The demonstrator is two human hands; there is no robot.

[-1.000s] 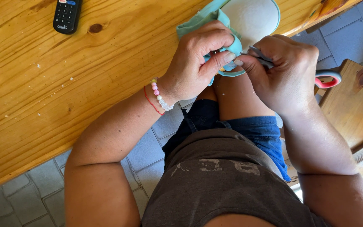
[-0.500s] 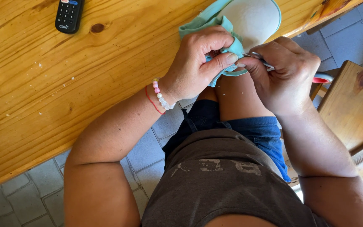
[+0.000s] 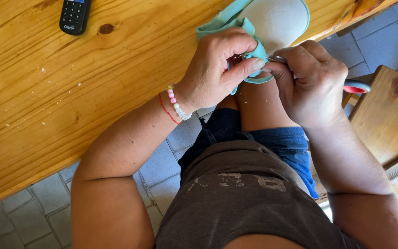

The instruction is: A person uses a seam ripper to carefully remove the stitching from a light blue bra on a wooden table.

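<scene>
From the head camera, the left hand (image 3: pixel 217 69) is closed around a fold of mint-green fabric piece with a white padded inner side (image 3: pixel 272 23), thumb and fingers pinching its edge just over the near edge of the knotty pine-wood desk (image 3: pixel 70 101). The right hand (image 3: pixel 312 83) is curled shut on a pair of scissors with red-and-grey handles (image 3: pixel 356 86), the metal blades meeting the pinched green edge between the two hands. The rest of the fabric lies on the desk at its near edge, its white side up. A black remote control (image 3: pixel 74 16) lies toward the far edge of the desk, well apart from the hands. A beaded bracelet (image 3: pixel 177 102) circles the left wrist.
</scene>
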